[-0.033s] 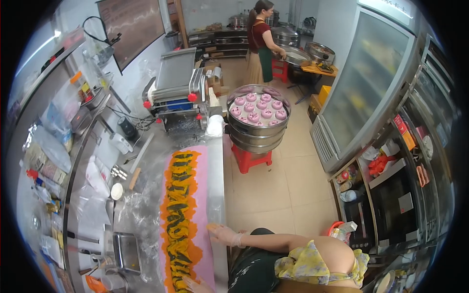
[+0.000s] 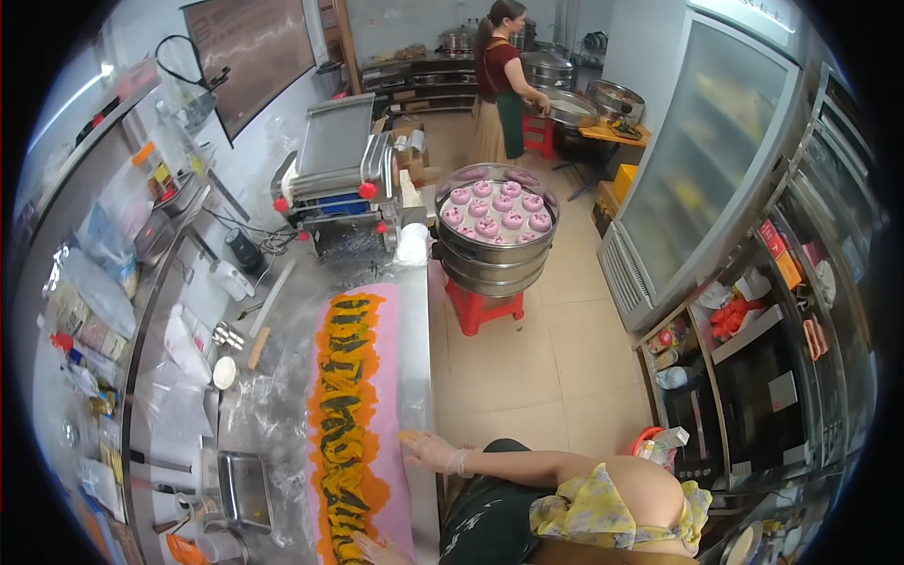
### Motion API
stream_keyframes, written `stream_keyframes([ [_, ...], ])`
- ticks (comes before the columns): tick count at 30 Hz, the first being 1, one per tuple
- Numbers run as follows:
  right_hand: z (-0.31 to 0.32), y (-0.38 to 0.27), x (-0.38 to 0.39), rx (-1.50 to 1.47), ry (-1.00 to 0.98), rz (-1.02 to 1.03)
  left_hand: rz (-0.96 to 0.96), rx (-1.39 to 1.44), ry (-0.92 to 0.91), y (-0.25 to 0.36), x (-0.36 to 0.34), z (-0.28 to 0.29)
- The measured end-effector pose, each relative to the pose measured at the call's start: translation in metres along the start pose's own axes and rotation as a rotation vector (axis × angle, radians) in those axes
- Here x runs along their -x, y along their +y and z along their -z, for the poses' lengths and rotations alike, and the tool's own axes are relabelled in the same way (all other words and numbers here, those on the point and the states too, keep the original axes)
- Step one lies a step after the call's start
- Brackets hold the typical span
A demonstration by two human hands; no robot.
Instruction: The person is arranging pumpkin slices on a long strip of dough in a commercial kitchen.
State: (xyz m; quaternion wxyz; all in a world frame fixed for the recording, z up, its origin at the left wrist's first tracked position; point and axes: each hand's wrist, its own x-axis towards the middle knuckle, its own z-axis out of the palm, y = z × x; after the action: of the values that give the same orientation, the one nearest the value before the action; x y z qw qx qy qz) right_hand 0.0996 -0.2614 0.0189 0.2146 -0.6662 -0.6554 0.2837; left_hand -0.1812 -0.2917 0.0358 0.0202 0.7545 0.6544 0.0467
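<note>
A long pink dough sheet [image 2: 392, 377] lies lengthwise on the steel worktable. Along it runs an uneven orange layer [image 2: 374, 492], topped by a band of yellow and dark, greenish-black streaks [image 2: 341, 415]. My right hand [image 2: 433, 453], in a clear glove, rests at the sheet's right edge with its fingers stretched out and orange smears at the fingertips. Lower down, my left hand [image 2: 379, 550], also gloved, reaches over the sheet with fingers extended, touching the filling. The bottom edge of the picture cuts part of it off. Neither hand grips anything.
A dough-rolling machine [image 2: 339, 160] stands at the table's far end. Beyond the table, steamer trays [image 2: 494, 268] of pink buns sit on a red stool [image 2: 485, 311]. Left of the dough is a steel pan [image 2: 243, 485]. A co-worker [image 2: 501, 80] stands far back; a glass-door fridge [image 2: 702, 160] is right.
</note>
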Motion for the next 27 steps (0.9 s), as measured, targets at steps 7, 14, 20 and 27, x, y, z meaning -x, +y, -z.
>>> stream_keyframes([
  [7,0.040,0.030,-0.002,-0.031,-0.034,0.017,0.057,0.294,0.004,0.050,-0.014,-0.017],
  [14,0.107,0.073,-0.030,-1.585,-0.072,-0.154,0.039,0.459,0.146,0.111,-0.037,0.023],
  [20,0.059,0.035,-0.077,-0.461,-0.133,-0.122,-0.088,0.311,-0.011,0.114,-0.062,-0.015],
  [27,0.006,0.031,-0.092,0.477,-0.200,0.436,-0.113,0.164,-0.289,0.120,-0.054,-0.040],
])
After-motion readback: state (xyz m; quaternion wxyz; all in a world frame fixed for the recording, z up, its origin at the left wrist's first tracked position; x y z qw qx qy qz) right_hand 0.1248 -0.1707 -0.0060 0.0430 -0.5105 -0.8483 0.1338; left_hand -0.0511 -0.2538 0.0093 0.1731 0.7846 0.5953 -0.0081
